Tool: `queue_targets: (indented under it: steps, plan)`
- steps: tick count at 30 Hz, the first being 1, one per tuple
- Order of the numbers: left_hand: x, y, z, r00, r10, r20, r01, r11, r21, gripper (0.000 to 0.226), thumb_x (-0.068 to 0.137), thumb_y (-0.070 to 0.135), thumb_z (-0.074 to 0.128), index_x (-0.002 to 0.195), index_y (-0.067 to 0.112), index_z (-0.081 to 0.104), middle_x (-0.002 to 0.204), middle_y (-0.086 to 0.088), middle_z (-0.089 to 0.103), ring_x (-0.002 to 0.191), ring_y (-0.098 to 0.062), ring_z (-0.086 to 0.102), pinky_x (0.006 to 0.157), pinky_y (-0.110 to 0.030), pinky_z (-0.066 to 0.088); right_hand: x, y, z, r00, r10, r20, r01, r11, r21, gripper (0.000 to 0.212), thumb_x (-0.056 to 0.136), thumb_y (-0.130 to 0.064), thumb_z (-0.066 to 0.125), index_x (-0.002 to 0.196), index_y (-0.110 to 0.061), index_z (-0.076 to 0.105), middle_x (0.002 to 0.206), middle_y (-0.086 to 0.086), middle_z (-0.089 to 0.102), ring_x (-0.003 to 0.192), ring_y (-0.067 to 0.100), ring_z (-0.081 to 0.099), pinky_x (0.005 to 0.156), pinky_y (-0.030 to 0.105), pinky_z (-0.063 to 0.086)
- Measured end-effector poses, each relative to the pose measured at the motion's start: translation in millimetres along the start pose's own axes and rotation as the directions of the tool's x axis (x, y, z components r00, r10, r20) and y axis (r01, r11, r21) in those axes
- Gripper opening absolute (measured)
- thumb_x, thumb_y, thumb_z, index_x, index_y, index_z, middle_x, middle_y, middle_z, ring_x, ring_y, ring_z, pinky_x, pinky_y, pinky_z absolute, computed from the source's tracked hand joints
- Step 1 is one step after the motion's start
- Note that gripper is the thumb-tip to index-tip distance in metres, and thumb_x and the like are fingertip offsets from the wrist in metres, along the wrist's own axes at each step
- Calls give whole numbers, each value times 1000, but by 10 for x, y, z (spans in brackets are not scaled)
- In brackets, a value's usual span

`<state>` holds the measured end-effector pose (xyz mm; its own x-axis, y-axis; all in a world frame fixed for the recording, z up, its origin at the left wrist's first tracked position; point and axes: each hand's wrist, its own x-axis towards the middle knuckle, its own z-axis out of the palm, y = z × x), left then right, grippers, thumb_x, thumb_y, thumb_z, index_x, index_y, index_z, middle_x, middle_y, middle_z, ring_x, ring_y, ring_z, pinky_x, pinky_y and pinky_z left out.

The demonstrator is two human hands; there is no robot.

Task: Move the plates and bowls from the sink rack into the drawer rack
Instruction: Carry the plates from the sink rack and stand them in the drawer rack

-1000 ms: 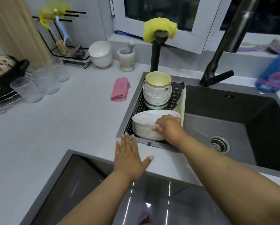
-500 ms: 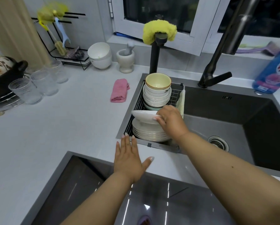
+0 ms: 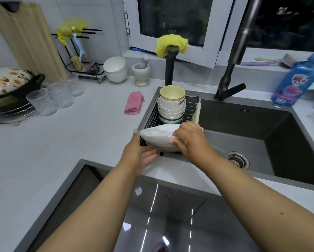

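Plate stack [image 3: 158, 136] now lifted off the sink rack [image 3: 153, 113] near end; right hand [image 3: 190, 140] grips its rim, left hand [image 3: 139, 155] has come under, fingers straight. Bowls [image 3: 171, 106] remain; drawer next.

A pink cloth [image 3: 134, 102] lies on the counter [image 3: 61, 142] near three glasses [image 3: 56, 95].

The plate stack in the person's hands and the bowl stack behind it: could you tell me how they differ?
The plate stack is lifted and tilted, gripped by the right hand and supported by the left hand; the bowl stack stands upright in the sink rack, untouched. The plates are wide and shallow, the bowls narrow and deep. The top bowl is yellowish inside. Both stacks are mostly white.
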<state>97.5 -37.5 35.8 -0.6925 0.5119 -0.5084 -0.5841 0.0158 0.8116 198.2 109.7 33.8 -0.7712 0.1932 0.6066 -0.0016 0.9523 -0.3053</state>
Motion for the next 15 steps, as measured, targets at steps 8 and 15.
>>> queue_targets:
  steps: [8,15]
  plan:
    - [-606,-96,33,996,-78,-35,65,957,-284,31,94,11,39,122,2,47,113,-27,60,93,-39,64,67,-47,58,-392,-361,-281,986,-143,82,138,988,66,27,85,-34,53,76,-12,64,74,3,57,74,19,49,72,25,30]
    - [-1253,-341,-141,976,25,-216,-81,963,-257,29,97,12,34,123,10,46,113,-18,60,99,-37,61,77,-53,54,-617,-728,-557,990,124,65,-137,961,241,43,92,-46,37,95,-16,68,96,-1,62,97,17,51,91,30,35]
